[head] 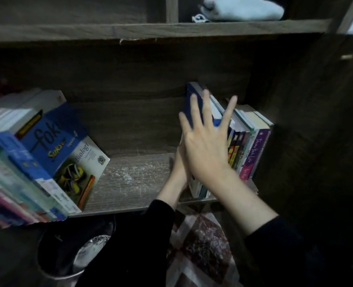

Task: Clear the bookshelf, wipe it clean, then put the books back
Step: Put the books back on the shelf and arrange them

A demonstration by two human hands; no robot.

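- Dark wood grain, dusty and scuffed, shows on the bare middle board of the bookshelf [142, 183]. Books stand at both ends, so I judge the clearing unfinished.
- The right hand [204, 146] hovers over the right-hand row [252, 141], fingers straight and spread, its grip released and holding nothing.
- The left hand [179, 168] presses against the outer cover of the blue book [194, 100], the end volume of that row. Its fingertips are hidden behind the right hand, but what shows lies flat.
- Handling, as I read it: these are paperbacks with glossy, likely slippery covers, stiff when squeezed as a block and heavy if lifted whole. I would clamp a few between both palms, low on the end covers.
- Edges: the row stands against the shelf's right wall and close to the front lip.
- Open room lies leftward across the bare board, short of the leaning left-hand row [47, 154], and straight out toward me.
- A pale folded cloth [241, 9] lies in the compartment above.
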